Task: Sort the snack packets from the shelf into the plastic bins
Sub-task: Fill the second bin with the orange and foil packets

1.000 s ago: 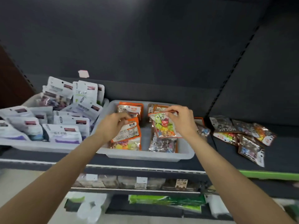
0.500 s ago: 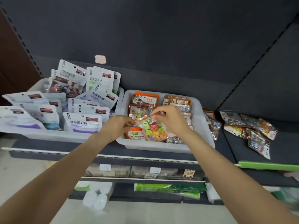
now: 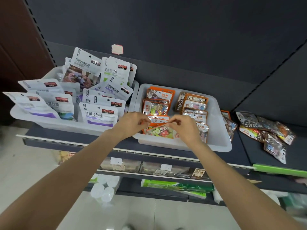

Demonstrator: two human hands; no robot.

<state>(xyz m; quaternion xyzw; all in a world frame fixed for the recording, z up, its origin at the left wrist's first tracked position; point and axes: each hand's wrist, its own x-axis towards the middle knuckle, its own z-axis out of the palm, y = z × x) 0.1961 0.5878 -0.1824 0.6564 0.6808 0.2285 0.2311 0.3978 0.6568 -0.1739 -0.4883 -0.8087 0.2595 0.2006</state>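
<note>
Fingers of left hand [image 3: 132,124] and right hand [image 3: 184,128] are curled, pinching one packet's [image 3: 162,131] top edge; packet is held low in right bin [image 3: 221,130], at 6 o'clock.

Held packet [image 3: 162,131]: orange-edged, clear window w/ coloured sweets, lying flat-ish at front of right bin [image 3: 221,143]. Right bin: translucent, two rows of orange/brown packets. Left bin [image 3: 54,124]: white pouches, upright, crowded. Loose packets [image 3: 265,131] on shelf [image 3: 295,153], right of bins.
</note>
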